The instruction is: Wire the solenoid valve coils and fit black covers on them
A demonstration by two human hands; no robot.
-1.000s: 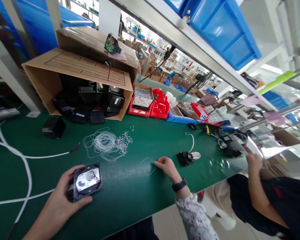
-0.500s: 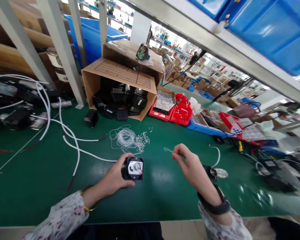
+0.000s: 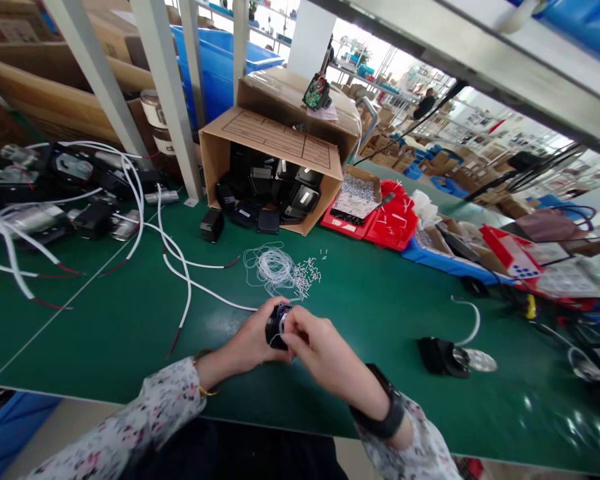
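Note:
My left hand [image 3: 254, 339] is closed around a small square black housing [image 3: 274, 328], tilted so its open face turns to the right. My right hand [image 3: 314, 341] pinches at that open face, its fingertips touching or just inside it. A thin clear-white cord [image 3: 275, 337] shows as a fine loop by those fingertips; its end is hidden by the fingers. Just beyond both hands lie a loose coil of the same thin cord [image 3: 274, 265] and a scatter of small white pins or tubes [image 3: 306, 275].
A cardboard box [image 3: 273, 137] of black housings stands at the back. Red trays [image 3: 393, 223] and a blue tray [image 3: 440, 265] line the rear right. White cables [image 3: 187, 287] and motor units [image 3: 35, 220] lie left. Another black unit [image 3: 443, 357] rests on the right.
My right hand has moved left with the thin cord, from over the bare mat to the housing. My left hand has tilted the housing, whose face pointed up before.

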